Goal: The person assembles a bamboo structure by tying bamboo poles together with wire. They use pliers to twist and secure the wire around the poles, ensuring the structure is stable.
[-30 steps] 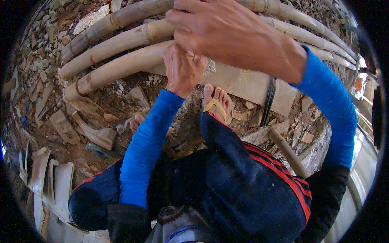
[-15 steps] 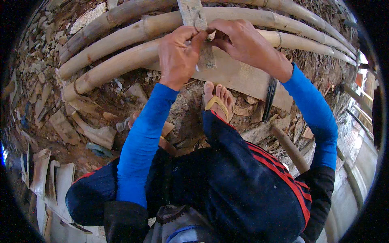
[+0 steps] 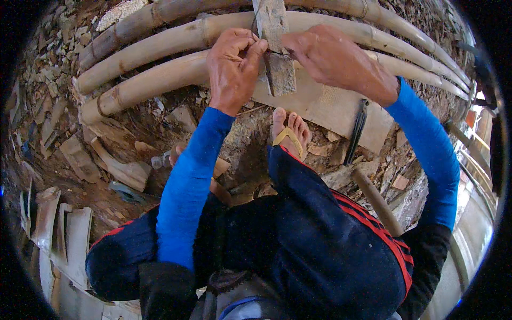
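Observation:
A weathered wooden strip [image 3: 273, 26] lies across several long bamboo poles [image 3: 160, 78]. A thin dark cord or wire [image 3: 278, 54] runs over the strip between my hands; which of the two it is, I cannot make out. On the strip's left side my left hand [image 3: 234, 69] pinches the cord between thumb and forefinger. At its right side my right hand [image 3: 336, 61] is closed, its fingers slightly smeared by motion, and appears to grip the cord's other part. The strip's near end reaches past the nearest pole.
A flat board [image 3: 320, 104] lies under the poles, with a dark slender tool [image 3: 356, 132] on it. My sandalled foot [image 3: 290, 133] is close by. A round wooden stick [image 3: 376, 200] is at the right, and wood scraps [image 3: 80, 157] and stones [image 3: 53, 61] cover the left ground.
My right hand has moved right, away from the left hand, and the cord now shows across the strip between them. The view has shifted slightly.

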Tool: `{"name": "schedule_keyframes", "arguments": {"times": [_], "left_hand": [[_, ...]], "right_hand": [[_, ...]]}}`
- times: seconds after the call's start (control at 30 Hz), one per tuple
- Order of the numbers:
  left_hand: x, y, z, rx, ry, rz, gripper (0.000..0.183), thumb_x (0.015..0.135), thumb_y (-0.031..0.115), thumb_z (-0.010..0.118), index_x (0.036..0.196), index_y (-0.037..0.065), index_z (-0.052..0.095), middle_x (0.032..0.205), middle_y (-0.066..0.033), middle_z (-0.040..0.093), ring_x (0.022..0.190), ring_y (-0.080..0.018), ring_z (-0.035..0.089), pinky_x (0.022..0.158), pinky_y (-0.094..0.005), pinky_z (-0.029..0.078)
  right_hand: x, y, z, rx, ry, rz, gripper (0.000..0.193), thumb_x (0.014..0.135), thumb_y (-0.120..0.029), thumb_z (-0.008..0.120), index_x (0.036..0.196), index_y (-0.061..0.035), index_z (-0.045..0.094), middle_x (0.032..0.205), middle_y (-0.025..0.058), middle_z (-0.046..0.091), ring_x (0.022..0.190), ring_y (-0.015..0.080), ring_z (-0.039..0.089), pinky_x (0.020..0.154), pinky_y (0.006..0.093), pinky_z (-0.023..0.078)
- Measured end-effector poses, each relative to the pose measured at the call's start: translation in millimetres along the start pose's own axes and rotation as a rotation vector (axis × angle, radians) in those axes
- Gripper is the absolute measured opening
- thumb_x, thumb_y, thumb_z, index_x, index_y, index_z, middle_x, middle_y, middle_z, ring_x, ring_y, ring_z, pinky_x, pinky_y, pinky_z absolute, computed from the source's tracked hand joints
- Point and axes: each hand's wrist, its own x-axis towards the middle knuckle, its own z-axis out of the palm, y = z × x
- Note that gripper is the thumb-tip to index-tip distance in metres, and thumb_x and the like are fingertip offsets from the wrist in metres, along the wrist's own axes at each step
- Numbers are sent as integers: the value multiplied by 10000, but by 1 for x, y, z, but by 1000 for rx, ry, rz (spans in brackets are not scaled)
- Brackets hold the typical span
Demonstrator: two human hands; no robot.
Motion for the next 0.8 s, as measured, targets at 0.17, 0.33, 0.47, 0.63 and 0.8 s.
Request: {"name": "schedule_keyframes", "arguments": {"times": [0.17,0.33,0.47,0.63,0.8], "left_hand": [[13,-16,-1,14,45,30,181,866,108,770,811,-41,684,881,-111,664,758,-222,630,691,-330,506],[31,-6,-11,99,-61,35,177,867,132,765,797,-17,699,892,-120,677,803,-224,658,734,-338,518],[48,-2,-4,163,-93,239,152,863,117,742,793,-5,686,879,-132,661,797,-262,657,732,-357,518],[72,18,16,149,-371,256,173,833,102,706,752,-15,606,854,-154,578,798,-344,616,712,-426,497],[99,28,35,265,-627,445,206,821,132,707,753,-34,606,896,-173,552,847,-377,607,738,-471,494]], "right_hand": [[-7,-13,3,75,23,146,111,827,-63,615,921,-6,626,773,222,682,736,423,687,655,532,534],[-12,-27,9,277,17,366,157,832,-10,557,987,13,565,788,278,619,822,514,612,715,577,478],[-11,-57,24,315,123,539,175,805,-15,574,977,16,577,803,282,639,839,513,622,736,572,488],[-16,-83,46,304,303,720,128,797,-7,586,922,19,576,760,291,638,756,518,624,691,579,496],[4,-97,66,450,402,936,263,765,-64,631,1013,17,600,785,279,680,721,484,670,641,578,536]]}}
